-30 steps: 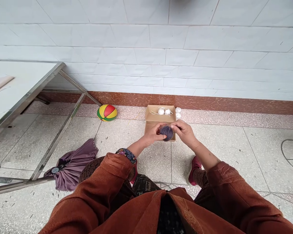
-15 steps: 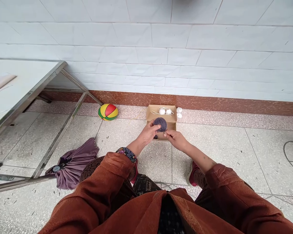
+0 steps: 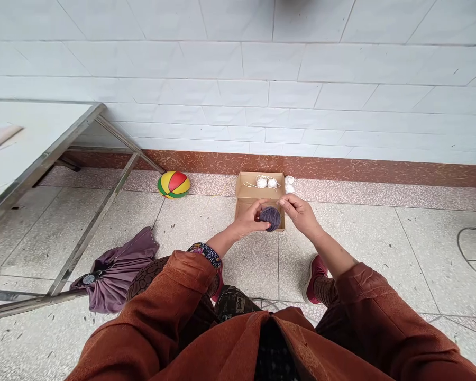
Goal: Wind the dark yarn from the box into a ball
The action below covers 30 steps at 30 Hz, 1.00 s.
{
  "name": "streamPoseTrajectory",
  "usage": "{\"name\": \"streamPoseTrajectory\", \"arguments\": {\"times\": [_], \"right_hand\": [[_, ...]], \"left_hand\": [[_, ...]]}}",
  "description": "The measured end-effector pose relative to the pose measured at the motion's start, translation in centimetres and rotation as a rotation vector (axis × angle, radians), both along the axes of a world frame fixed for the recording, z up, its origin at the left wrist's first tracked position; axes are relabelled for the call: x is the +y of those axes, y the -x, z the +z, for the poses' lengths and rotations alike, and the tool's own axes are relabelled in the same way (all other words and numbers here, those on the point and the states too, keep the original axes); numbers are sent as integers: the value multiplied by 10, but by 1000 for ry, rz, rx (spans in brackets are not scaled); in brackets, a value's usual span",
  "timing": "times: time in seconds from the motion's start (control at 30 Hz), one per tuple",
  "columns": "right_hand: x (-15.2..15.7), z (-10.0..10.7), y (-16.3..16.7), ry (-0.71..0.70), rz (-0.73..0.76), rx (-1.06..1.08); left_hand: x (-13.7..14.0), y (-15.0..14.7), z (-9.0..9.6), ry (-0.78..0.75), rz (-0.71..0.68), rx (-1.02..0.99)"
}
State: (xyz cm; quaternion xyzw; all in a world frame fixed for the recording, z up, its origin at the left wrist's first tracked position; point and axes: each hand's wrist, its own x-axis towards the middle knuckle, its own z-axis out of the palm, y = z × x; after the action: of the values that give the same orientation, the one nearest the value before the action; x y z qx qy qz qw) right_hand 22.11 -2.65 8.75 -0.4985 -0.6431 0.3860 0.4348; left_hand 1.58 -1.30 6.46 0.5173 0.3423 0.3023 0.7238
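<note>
The left hand (image 3: 246,220) has the dark ball of yarn (image 3: 270,219) cupped between thumb and curled fingers, so that's the nearer hand. The ball is round, with no long axis to speak of, and hangs over the near half of the open box (image 3: 244,190). The right hand (image 3: 300,215) is just beyond its upper right side, fingertips pinched together; whether they grip a strand, I can't tell.
</note>
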Motion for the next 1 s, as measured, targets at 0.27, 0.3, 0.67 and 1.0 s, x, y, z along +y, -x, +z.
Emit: {"name": "streamPoseTrajectory", "arguments": {"times": [0.27,0.3,0.67,1.0], "right_hand": [[-1,-37,10,144,30,-134],[-2,-40,12,144,41,-147],[-16,-20,20,31,333,-212],[-2,1,1,-23,15,11]], "left_hand": [[-6,-1,9,206,-4,-312],[-5,-1,9,243,28,-326],[10,1,3,24,359,-90],[1,0,-6,-95,9,89]]}}
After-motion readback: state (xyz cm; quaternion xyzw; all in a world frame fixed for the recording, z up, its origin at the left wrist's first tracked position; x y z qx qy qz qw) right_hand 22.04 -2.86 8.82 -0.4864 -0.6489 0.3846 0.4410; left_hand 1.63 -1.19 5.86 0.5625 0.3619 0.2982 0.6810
